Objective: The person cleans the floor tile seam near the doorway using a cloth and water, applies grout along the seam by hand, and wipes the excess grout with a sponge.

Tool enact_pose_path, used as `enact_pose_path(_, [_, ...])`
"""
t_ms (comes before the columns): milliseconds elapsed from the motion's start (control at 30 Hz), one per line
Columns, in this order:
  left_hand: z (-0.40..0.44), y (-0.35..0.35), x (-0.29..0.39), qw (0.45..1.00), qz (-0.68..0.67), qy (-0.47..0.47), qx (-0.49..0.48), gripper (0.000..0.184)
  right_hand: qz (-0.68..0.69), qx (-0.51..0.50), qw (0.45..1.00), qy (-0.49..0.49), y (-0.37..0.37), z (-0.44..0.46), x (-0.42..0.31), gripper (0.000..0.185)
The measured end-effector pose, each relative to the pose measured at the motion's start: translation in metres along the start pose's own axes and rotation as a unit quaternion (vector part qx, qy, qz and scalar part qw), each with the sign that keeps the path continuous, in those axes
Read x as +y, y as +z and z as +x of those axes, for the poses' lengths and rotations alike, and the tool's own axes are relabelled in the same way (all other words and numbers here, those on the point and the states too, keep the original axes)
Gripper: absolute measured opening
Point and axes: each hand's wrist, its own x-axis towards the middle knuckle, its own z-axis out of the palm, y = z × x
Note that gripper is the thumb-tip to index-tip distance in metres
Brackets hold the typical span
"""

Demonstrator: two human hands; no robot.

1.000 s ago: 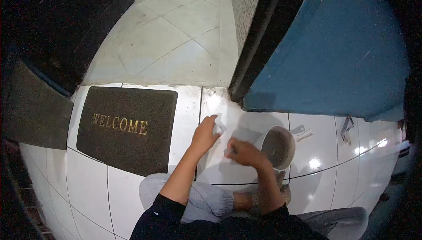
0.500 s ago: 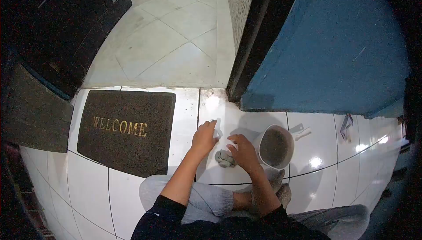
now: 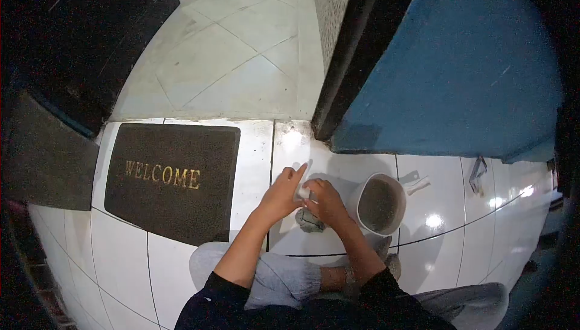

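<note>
1. A small whitish piece [image 3: 302, 193] sits between the left hand [image 3: 281, 197] and the right hand [image 3: 325, 202], at the fingers and thumb of the right. It looks pale and smooth; the fingers hide much of it, so its full shape and exact kind cannot be told.
2. A crumpled grey lump [image 3: 310, 222], rounded and uneven, lies on the white tiled floor [image 3: 300, 243] just below the whitish piece in view, partly covered by the right hand. Its surface shows darker creases; whether it is cloth cannot be told.
</note>
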Motion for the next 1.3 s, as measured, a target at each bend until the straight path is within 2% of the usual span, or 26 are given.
enact_pose_path(67, [-0.005,-0.005,0.004,0.989,0.134,0.012,0.062,0.082,-0.03,0.013,0.999,0.033,-0.023,-0.003,-0.022,0.035])
enact_pose_path(100, [-0.009,-0.01,0.009,0.985,0.162,0.005,0.063,0.076,-0.019,0.042,0.998,0.049,-0.042,-0.008,-0.039,0.036])
enact_pose_path(133, [-0.009,-0.013,0.01,0.986,0.159,0.008,0.058,0.076,-0.01,0.069,0.995,0.065,-0.059,-0.013,-0.053,0.036])
enact_pose_path(167, [-0.008,-0.015,0.012,0.986,0.164,-0.031,0.02,0.074,-0.013,0.07,0.995,0.071,-0.079,-0.017,-0.058,0.036])
enact_pose_path(200, [-0.008,-0.015,0.013,0.983,0.168,-0.07,-0.016,0.072,-0.085,0.058,0.988,0.118,-0.102,-0.022,-0.058,0.032])
enact_pose_path(233, [-0.009,-0.009,0.01,0.983,0.18,-0.043,0.005,0.067,-0.157,0.045,0.973,0.163,-0.119,-0.03,-0.055,0.029])
enact_pose_path(267, [-0.01,-0.004,0.012,0.983,0.178,-0.039,0.003,0.067,-0.159,0.047,0.972,0.167,-0.127,-0.039,-0.046,0.029])
enact_pose_path(367, [-0.008,0.002,0.02,0.986,0.165,-0.023,-0.015,0.063,-0.112,0.078,0.97,0.202,-0.13,-0.057,-0.002,0.034])
enact_pose_path(433, [-0.009,0.007,0.02,0.986,0.166,-0.001,-0.036,0.059,-0.155,0.164,0.963,0.145,-0.108,-0.075,0.035,0.038])
enact_pose_path(567, [-0.016,0.007,0.015,0.987,0.15,0.011,-0.051,0.056,-0.163,0.153,0.96,0.167,-0.103,-0.083,0.041,0.032])
enact_pose_path(633, [-0.016,0.006,0.015,0.981,0.183,0.0,-0.06,0.054,-0.17,0.142,0.941,0.256,-0.108,-0.082,0.034,0.042])
enact_pose_path(767, [-0.014,0.004,0.022,0.982,0.173,-0.022,-0.074,0.054,-0.141,0.097,0.969,0.178,-0.116,-0.075,0.02,0.044])
enact_pose_path(833, [-0.015,0.004,0.022,0.982,0.167,-0.025,-0.088,0.052,-0.182,0.135,0.944,0.239,-0.118,-0.076,0.013,0.042])
enact_pose_path(867, [-0.016,0.005,0.02,0.982,0.167,-0.032,-0.083,0.052,-0.18,0.131,0.947,0.233,-0.125,-0.074,0.008,0.042])
enact_pose_path(933, [-0.017,0.008,0.014,0.977,0.197,-0.022,-0.084,0.043,-0.107,0.113,0.953,0.258,-0.146,-0.066,-0.016,0.038])
enact_pose_path(1000, [-0.018,0.01,0.007,0.976,0.205,-0.011,-0.069,0.037,-0.064,0.257,0.951,0.16,-0.16,-0.058,-0.034,0.035])
enact_pose_path(1033, [-0.015,0.012,0.0,0.976,0.19,-0.021,-0.109,0.035,-0.078,0.27,0.949,0.145,-0.164,-0.055,-0.038,0.035])
enact_pose_path(1067, [-0.013,0.013,-0.005,0.973,0.172,-0.03,-0.149,0.033,-0.077,0.267,0.95,0.142,-0.166,-0.056,-0.036,0.035])
enact_pose_path(1133, [-0.01,0.009,-0.007,0.976,0.173,-0.033,-0.128,0.029,-0.196,0.051,0.933,0.296,-0.164,-0.062,-0.031,0.036])
enact_pose_path(1167, [-0.006,0.007,-0.008,0.975,0.18,-0.042,-0.123,0.029,-0.203,0.101,0.938,0.262,-0.158,-0.058,-0.028,0.035])
enact_pose_path(1200, [-0.004,0.005,-0.007,0.974,0.185,-0.052,-0.118,0.028,-0.203,0.097,0.94,0.259,-0.15,-0.047,-0.028,0.035])
enact_pose_path(1267, [-0.003,0.004,-0.009,0.972,0.188,-0.055,-0.126,0.028,-0.04,0.162,0.963,0.21,-0.123,-0.018,-0.039,0.031])
enact_pose_path(1300, [-0.003,0.005,-0.011,0.971,0.193,-0.05,-0.132,0.029,-0.003,0.147,0.972,0.183,-0.104,-0.003,-0.043,0.025])
